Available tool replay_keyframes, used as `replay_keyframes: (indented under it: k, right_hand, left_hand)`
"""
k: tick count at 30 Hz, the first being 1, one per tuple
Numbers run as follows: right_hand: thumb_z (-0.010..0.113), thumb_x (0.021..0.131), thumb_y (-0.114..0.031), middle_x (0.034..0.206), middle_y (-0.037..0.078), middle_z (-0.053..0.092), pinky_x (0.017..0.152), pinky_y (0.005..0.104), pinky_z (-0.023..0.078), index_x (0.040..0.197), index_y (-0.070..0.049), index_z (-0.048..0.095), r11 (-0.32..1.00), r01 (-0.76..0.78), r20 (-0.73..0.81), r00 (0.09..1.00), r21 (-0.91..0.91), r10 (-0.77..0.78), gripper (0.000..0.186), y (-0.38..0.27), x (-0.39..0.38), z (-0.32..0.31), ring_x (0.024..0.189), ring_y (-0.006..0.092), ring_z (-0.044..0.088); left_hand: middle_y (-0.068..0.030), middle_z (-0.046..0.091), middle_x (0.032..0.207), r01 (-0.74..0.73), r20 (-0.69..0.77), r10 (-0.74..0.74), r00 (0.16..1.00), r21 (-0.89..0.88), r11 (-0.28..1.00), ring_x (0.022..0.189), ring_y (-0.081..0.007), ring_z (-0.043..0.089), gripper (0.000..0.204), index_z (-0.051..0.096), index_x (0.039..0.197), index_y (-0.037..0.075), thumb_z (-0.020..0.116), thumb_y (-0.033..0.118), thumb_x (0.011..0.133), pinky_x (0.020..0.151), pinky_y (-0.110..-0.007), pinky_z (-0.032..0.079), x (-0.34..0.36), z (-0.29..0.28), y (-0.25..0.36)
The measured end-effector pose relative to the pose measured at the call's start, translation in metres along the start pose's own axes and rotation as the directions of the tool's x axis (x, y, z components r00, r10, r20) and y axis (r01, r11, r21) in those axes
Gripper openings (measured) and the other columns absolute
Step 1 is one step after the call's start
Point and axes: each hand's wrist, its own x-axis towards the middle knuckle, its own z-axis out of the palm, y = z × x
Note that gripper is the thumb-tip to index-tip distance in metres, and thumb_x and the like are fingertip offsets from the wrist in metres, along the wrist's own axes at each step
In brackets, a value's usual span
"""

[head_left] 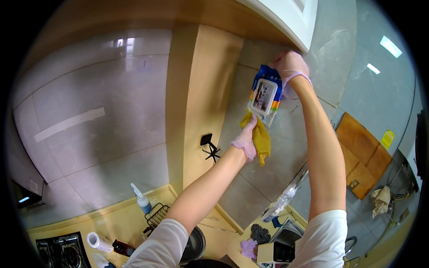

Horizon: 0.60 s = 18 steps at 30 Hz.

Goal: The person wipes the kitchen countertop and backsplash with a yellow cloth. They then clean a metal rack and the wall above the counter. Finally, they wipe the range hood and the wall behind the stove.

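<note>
Both of my arms reach up in front of a grey tiled wall, the hands in thin, pinkish see-through gloves. My right hand (291, 67) grips the upper end of a pack of wet wipes (264, 96), blue, orange and white with a white-framed lid. A mustard-yellow cloth (262, 142) hangs from my left hand (246, 139), whose fingers are closed on it at the lower end of the pack. Whether those fingers also pinch the pack itself is hidden by the cloth.
Above is a cabinet with a white door (308, 22). A beige pillar (208, 89) with a black hook (207, 140) stands left of my hands. Below are a spray bottle (143, 203), a gas stove (65, 252), a pan (195, 245) and a sink (288, 234). Wooden boards (364, 154) hang right.
</note>
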Motion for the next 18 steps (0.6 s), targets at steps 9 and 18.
replay_keyframes:
  k: [9, 18]
  right_hand:
    - [0.063, 0.074, -0.029, 0.090, 0.017, 0.064, 0.076, 0.0386, 0.047, 0.085, -0.007, 0.068, 0.913, -0.007, -0.257, 0.959, 0.409, 0.122, 0.026, 0.001, -0.007, 0.002, 0.087, 0.0351, 0.060]
    - [0.060, 0.073, -0.025, 0.085, 0.016, 0.062, 0.072, 0.0415, 0.048, 0.080, -0.007, 0.064, 0.933, -0.276, 0.519, 0.846, 0.230, 0.122, 0.020, 0.003, -0.316, 0.120, 0.080, 0.0334, 0.060]
  left_hand:
    - [-0.0040, 0.054, 0.101, -0.202, -0.046, 0.197, 0.979, -0.198, 0.959, 0.092, -0.0222, 0.051, 0.044, 0.050, 0.112, 0.014, 0.060, 0.046, 0.082, 0.078, -0.042, 0.043, 0.000, -0.004, 0.011]
    - [-0.0037, 0.055, 0.112, -0.024, -0.466, -0.063, 0.883, -0.178, 0.984, 0.099, -0.0250, 0.052, 0.042, 0.047, 0.123, 0.018, 0.052, 0.040, 0.088, 0.083, -0.043, 0.043, -0.122, -0.183, -0.103]
